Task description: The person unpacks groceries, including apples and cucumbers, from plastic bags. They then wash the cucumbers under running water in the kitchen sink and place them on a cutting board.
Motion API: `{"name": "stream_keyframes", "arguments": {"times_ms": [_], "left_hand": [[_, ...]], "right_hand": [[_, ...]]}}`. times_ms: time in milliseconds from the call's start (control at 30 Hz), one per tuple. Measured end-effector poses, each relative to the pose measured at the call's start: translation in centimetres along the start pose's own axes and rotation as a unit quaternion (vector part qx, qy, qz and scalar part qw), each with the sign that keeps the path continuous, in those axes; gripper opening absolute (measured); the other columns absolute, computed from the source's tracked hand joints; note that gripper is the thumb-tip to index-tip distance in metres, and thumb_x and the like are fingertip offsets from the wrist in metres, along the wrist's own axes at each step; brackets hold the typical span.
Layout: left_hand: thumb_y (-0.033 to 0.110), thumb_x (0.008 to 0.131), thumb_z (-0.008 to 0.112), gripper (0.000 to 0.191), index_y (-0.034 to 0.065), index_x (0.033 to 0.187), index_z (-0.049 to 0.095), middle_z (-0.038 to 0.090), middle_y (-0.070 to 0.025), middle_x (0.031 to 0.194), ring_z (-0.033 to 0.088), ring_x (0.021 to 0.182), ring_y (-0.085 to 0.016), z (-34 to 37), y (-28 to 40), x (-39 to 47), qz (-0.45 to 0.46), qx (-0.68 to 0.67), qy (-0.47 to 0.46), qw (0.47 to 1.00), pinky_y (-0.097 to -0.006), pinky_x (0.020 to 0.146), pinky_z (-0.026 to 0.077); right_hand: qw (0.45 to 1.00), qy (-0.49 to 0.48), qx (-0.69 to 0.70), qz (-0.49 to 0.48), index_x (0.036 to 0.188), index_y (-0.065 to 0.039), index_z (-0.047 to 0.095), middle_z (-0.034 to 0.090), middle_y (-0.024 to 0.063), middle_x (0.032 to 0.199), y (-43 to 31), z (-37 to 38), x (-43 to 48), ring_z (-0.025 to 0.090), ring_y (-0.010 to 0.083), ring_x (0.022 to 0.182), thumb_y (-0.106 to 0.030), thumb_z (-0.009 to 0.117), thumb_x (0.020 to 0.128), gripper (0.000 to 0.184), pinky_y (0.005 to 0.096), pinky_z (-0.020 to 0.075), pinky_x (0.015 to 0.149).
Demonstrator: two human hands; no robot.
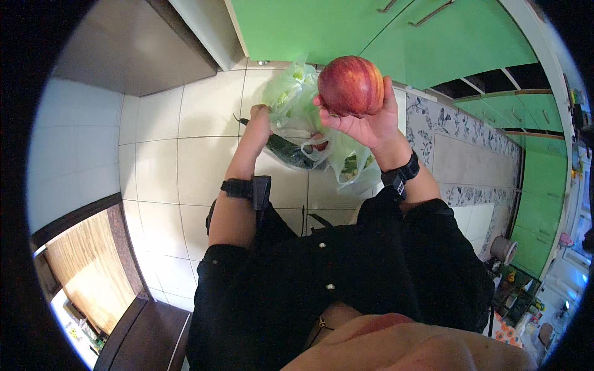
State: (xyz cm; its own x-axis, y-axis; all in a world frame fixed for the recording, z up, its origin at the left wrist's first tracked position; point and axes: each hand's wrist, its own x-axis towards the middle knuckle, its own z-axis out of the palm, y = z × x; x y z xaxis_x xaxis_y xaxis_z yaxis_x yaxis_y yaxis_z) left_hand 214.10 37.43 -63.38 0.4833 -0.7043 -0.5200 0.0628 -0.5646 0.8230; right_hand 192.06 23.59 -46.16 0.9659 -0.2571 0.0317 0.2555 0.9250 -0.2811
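Note:
My right hand (366,125) holds up a large red apple (351,86), its fingers curled under and around the fruit. Translucent plastic bags (297,88) with green vegetables inside rest on the tiled floor in front of me. My left hand (261,118) is at the left side of the bags, touching or gripping something there; its fingers are partly hidden. Beside it shows a dark green vegetable (287,150), perhaps a cucumber, partly inside a clear bag. A reddish item (319,143) lies in the same bag. Another bag (355,162) with green produce sits below the raised apple.
Green cabinets (315,28) with metal handles stand just beyond the bags. A grey appliance or cabinet (134,46) is at the upper left. A patterned mat (468,157) lies at the right. A dark brown piece of furniture (151,334) stands at the lower left.

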Motion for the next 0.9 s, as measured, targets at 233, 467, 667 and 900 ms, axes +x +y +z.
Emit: {"name": "stream_keyframes", "arguments": {"times_ms": [233, 467, 667, 900], "left_hand": [[0.016, 0.103, 0.043, 0.037, -0.0020, 0.132, 0.056, 0.047, -0.0302, 0.139, 0.061, 0.116, -0.049, 0.3, -1.6, 0.8, 0.096, 0.123, 0.007, 0.988, -0.0469, 0.101, 0.051], [0.012, 0.099, 0.045, 0.041, 0.0028, 0.137, 0.054, 0.045, -0.0322, 0.143, 0.060, 0.117, -0.052, 0.8, -1.6, 0.6, 0.144, 0.174, -0.022, 0.974, -0.0500, 0.102, 0.051], [0.012, 0.098, 0.048, 0.043, 0.0070, 0.140, 0.054, 0.044, -0.0347, 0.143, 0.062, 0.114, -0.052, 0.8, -1.6, -0.1, 0.157, 0.217, -0.022, 0.963, -0.0508, 0.099, 0.052], [0.012, 0.098, 0.048, 0.044, 0.0080, 0.141, 0.054, 0.045, -0.0341, 0.143, 0.063, 0.113, -0.052, 0.8, -3.1, 1.6, 0.224, 0.375, -0.009, 0.899, -0.0500, 0.099, 0.053]], "right_hand": [[0.976, -0.028, -0.216, -0.008, 0.156, -0.007, 0.031, 0.043, 0.0393, 0.145, -0.5, 7.0, 0.6, 0.062, 0.0479, 0.118, -0.078, 0.067, 0.082, 0.109, 0.0556, 0.0554, 0.100], [0.840, -0.032, -0.479, -0.251, 0.149, 0.000, 0.043, 0.054, 0.0154, 0.146, 1.0, 9.7, 2.1, 0.059, 0.0282, 0.131, -0.016, 0.098, 0.059, 0.107, 0.0444, 0.0476, 0.114], [0.604, -0.004, -0.680, -0.417, 0.156, -0.005, 0.030, 0.054, 0.0142, 0.141, 2.2, 8.7, 2.3, 0.056, 0.0251, 0.130, -0.004, 0.097, 0.059, 0.117, 0.0409, 0.0487, 0.111], [0.527, -0.019, -0.723, -0.446, 0.161, -0.009, 0.020, 0.054, 0.0166, 0.142, 2.1, 8.1, 1.9, 0.056, 0.0269, 0.129, -0.004, 0.095, 0.062, 0.124, 0.0426, 0.0478, 0.111]]}}
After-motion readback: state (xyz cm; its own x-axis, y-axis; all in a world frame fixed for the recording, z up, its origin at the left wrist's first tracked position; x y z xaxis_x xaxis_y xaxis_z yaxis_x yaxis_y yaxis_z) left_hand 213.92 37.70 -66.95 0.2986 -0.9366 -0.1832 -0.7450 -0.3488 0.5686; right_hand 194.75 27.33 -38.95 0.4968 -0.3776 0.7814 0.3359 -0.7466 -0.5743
